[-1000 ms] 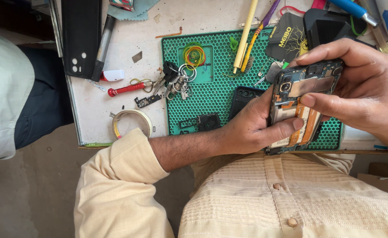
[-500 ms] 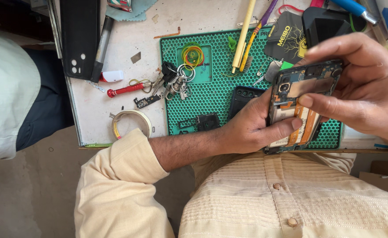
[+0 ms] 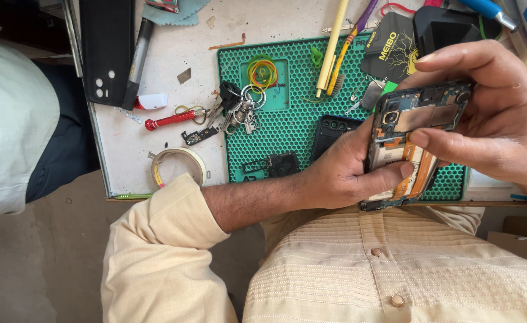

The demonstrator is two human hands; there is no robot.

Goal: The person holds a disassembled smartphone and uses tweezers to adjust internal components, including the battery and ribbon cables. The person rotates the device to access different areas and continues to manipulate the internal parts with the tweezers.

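Observation:
An opened smartphone with its back removed shows circuit boards, a battery and orange flex cables. My left hand grips its lower left side, thumb across the battery. My right hand wraps over the top right of the phone, with the index finger pressing on the middle of its inside. The phone is held just above the front edge of a green honeycomb work mat.
On the mat lie rubber bands, a key bunch, a black phone back cover and a small black part. On the white table: red screwdriver, tape roll, black phone. Another person in a pale shirt stands left.
Almost nothing differs. Both hands keep hold of the phone, and the right index finger has shifted slightly over its inside.

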